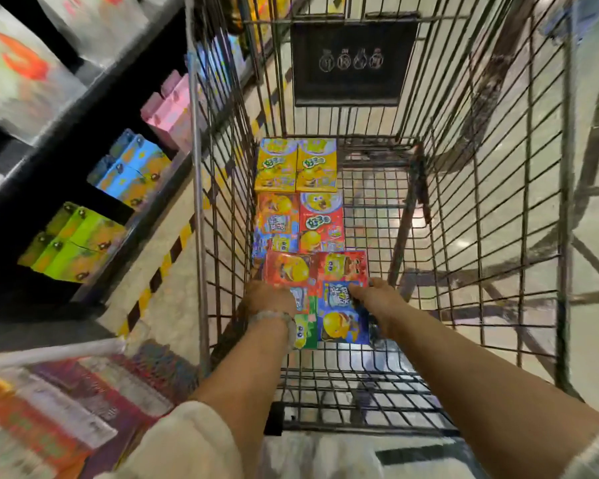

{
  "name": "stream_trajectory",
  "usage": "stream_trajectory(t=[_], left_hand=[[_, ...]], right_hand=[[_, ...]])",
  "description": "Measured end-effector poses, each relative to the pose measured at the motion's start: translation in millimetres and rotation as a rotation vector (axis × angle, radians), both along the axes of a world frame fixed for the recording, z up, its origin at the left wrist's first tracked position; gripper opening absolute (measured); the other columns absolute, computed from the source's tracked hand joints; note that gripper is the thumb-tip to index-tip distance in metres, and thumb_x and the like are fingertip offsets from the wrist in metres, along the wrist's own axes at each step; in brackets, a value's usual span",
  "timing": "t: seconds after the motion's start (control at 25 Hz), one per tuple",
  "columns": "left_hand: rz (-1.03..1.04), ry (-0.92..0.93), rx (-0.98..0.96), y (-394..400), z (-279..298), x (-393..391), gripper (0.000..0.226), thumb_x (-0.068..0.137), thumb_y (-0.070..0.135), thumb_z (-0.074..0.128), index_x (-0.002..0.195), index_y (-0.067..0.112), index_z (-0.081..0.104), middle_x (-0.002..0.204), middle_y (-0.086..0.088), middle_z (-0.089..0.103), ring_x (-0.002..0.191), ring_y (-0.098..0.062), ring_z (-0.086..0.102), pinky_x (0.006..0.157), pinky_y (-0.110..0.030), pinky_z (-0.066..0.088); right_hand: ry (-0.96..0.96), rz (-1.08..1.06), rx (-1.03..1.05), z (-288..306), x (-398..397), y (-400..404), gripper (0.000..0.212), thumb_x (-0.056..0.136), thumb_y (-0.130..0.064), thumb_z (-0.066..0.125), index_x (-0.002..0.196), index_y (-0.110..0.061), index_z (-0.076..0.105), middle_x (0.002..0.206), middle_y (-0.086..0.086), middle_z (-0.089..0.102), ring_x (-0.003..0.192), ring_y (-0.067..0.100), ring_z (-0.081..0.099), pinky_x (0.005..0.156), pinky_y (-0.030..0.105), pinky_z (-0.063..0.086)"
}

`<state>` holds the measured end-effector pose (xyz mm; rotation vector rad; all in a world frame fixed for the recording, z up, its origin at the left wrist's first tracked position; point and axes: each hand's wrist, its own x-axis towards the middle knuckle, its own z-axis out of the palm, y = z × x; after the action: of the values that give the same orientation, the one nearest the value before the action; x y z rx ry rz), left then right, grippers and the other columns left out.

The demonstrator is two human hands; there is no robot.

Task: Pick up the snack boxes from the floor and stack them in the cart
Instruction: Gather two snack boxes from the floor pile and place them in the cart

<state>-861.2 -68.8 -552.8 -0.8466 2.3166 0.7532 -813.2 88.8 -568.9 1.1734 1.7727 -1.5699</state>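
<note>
Two hands reach down into the cart (564, 216): the left hand (268, 299) lies on the red box (291, 267) at its 7 o'clock corner, the right hand (374, 293) touches the blue box (343, 316), fingers straight as far as blur shows. These near boxes sit askew (overlapping); square them flush against the red pair (300, 221) at 12 o'clock, then the yellow pair (296, 165) beyond.
</note>
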Motion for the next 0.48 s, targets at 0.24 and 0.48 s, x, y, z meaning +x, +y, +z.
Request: stream_trajectory(t=[0.24,0.48], left_hand=[[-0.053,-0.086,-0.082,-12,-25,-2,0.046,0.093,0.007,0.046,0.134,-0.01,0.032,0.137,-0.025,0.044,0.125,-0.038,0.045,0.102,-0.041,0.038],[-0.18,-0.161,-0.029,-13,-26,-3,0.051,0.093,0.006,0.046,0.139,-0.003,0.029,0.141,-0.021,0.04,0.129,-0.033,0.041,0.102,-0.033,0.036]], right_hand=[[-0.114,0.195,0.047,-38,-2,-2,0.03,0.089,-0.025,0.061,0.109,-0.002,0.062,0.109,0.02,0.067,0.097,0.034,0.065,0.09,0.048,0.052],[-0.094,0.239,0.206,-37,-7,-11,0.035,0.095,-0.024,0.054,0.122,-0.001,0.055,0.121,0.02,0.061,0.109,0.036,0.059,0.092,0.038,0.048]])
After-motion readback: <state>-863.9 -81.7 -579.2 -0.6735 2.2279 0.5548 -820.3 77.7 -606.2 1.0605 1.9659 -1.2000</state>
